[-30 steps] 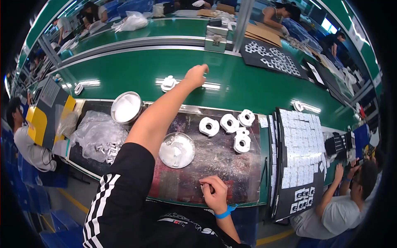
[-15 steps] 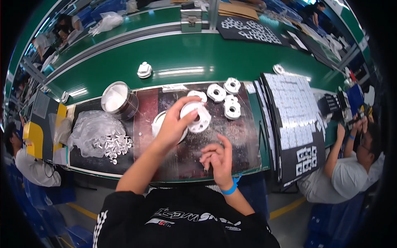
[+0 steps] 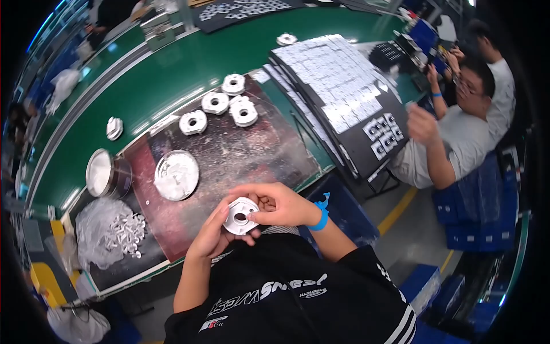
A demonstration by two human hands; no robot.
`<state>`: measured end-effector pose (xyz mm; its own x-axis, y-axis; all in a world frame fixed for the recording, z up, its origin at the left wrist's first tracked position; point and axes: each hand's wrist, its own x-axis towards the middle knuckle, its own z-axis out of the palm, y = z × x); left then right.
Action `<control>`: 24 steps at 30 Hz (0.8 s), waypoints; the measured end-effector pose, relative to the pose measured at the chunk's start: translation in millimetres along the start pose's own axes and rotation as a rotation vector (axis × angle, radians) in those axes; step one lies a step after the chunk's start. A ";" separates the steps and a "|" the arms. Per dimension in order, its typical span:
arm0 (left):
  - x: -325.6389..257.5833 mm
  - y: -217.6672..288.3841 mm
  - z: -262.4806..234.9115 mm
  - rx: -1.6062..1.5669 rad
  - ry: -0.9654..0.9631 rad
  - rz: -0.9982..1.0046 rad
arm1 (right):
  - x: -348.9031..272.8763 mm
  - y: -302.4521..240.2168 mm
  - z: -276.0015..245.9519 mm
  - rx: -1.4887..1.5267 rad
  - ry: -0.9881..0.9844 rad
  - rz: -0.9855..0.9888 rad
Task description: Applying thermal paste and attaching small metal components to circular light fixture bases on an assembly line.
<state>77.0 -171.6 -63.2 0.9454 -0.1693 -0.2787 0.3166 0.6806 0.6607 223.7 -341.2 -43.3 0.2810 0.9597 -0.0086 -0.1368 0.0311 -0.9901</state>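
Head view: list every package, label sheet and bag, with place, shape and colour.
Label sheets: right of the work mat, stacked black boards covered in small white rectangles.
Plastic bag: left of the mat, clear, crumpled, holding small white parts.
Black tray: across the green belt, white pieces in rows.

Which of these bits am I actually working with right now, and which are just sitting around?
In hand:
white ring part, held by left hand and right hand

Lying about:
four white parts
stray part
round dish
metal cup
bag of small pieces
sticker sheets
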 end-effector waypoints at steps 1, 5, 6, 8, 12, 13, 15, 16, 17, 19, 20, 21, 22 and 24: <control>1.2 -5.7 -1.9 -0.106 -0.071 -0.005 | -6.2 -18.7 -0.9 0.026 0.053 0.060; -0.1 -23.5 3.6 -0.368 -0.045 0.110 | -53.8 -30.5 -36.2 -0.171 0.437 -0.051; 0.9 -27.0 1.1 -0.409 -0.047 0.173 | -68.2 -36.8 -43.9 -0.201 0.641 -0.014; 0.2 -30.4 4.6 -0.410 0.066 0.247 | -91.5 -35.3 -58.9 -0.463 0.930 -0.130; -1.5 -31.0 3.0 -0.384 0.044 0.294 | -128.0 -47.6 -68.8 -1.247 1.134 -0.153; 0.3 -30.4 1.9 -0.385 0.038 0.289 | -131.9 -45.1 -73.7 -1.381 1.183 -0.224; 3.6 -29.9 -0.3 -0.460 0.038 0.292 | -139.1 -51.3 -82.3 -1.457 1.264 -0.239; 4.6 -28.0 3.7 -0.441 0.070 0.298 | -142.8 -55.5 -85.6 -1.555 1.293 -0.217; 5.5 -28.0 4.5 -0.441 0.068 0.294 | -145.2 -59.0 -86.2 -1.566 1.337 -0.066; 6.4 -27.9 5.5 -0.454 0.066 0.277 | -144.5 -64.1 -91.7 -1.631 1.323 -0.003; 6.6 -28.2 5.6 -0.454 0.065 0.276 | -143.6 -66.7 -95.7 -1.695 1.304 0.058; 7.1 -28.8 5.4 -0.443 0.048 0.276 | -145.7 -62.8 -104.2 -1.694 1.273 0.080; 7.4 -29.3 5.1 -0.432 0.031 0.276 | -148.2 -56.3 -114.0 -1.695 1.273 0.078; 7.1 -30.4 4.6 -0.437 0.030 0.272 | -152.5 -44.3 -130.0 -1.697 1.216 0.245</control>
<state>74.5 -196.8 -82.1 0.9843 0.0713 -0.1617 -0.0082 0.9325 0.3611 310.4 -525.3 -16.4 0.8247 0.2585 0.5031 0.3392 -0.9378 -0.0741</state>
